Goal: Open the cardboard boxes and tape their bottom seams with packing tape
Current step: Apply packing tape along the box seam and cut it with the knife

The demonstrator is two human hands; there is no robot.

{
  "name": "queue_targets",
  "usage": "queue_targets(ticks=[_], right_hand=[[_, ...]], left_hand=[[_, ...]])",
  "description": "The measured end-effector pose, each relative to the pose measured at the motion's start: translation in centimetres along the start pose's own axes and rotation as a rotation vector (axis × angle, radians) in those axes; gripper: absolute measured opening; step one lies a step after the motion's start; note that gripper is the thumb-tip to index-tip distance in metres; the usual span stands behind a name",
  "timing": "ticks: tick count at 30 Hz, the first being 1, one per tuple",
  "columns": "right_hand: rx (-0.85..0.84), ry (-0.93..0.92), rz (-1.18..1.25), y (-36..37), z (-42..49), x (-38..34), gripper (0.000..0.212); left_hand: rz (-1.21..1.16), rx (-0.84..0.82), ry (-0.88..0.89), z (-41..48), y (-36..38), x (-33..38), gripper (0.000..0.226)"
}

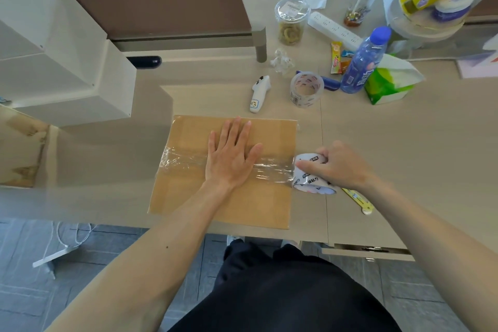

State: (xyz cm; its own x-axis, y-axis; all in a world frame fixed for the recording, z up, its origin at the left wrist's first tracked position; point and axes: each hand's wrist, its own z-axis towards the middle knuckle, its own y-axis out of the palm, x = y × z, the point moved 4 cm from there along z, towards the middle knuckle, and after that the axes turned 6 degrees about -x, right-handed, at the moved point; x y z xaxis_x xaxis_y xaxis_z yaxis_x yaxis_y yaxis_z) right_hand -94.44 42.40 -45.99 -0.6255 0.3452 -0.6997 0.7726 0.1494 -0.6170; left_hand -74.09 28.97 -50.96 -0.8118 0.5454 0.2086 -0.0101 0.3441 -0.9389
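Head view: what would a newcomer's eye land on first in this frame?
The brown cardboard box at the near edge of the desk draws the eye, a wrinkled strip of clear tape across its seam. The left hand lies flat on that strip, while the right hand grips the tape roll at the box's right edge. Farther back to the right stand a second tape roll and a blue bottle.

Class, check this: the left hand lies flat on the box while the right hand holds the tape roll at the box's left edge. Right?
Wrong edge. The head view shows the right hand holding the tape roll at the right edge of the box; the left hand lies flat on it.
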Motion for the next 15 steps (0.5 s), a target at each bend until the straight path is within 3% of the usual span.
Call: queue_targets(ticks=[3, 9, 15], right_hand=[[0.017, 0.009, -0.025, 0.2, 0.1, 0.3, 0.059], [0.048, 0.047, -0.232, 0.1, 0.3, 1.0, 0.063], [0.014, 0.119, -0.282, 0.8, 0.8, 2.5, 0.063]], left_hand=[[0.036, -0.021, 0.006, -0.3, -0.2, 0.1, 0.085], [0.064, -0.036, -0.016, -0.1, -0.3, 0.2, 0.092], [0.057, -0.02, -0.019, -0.2, -0.2, 0.2, 0.097]])
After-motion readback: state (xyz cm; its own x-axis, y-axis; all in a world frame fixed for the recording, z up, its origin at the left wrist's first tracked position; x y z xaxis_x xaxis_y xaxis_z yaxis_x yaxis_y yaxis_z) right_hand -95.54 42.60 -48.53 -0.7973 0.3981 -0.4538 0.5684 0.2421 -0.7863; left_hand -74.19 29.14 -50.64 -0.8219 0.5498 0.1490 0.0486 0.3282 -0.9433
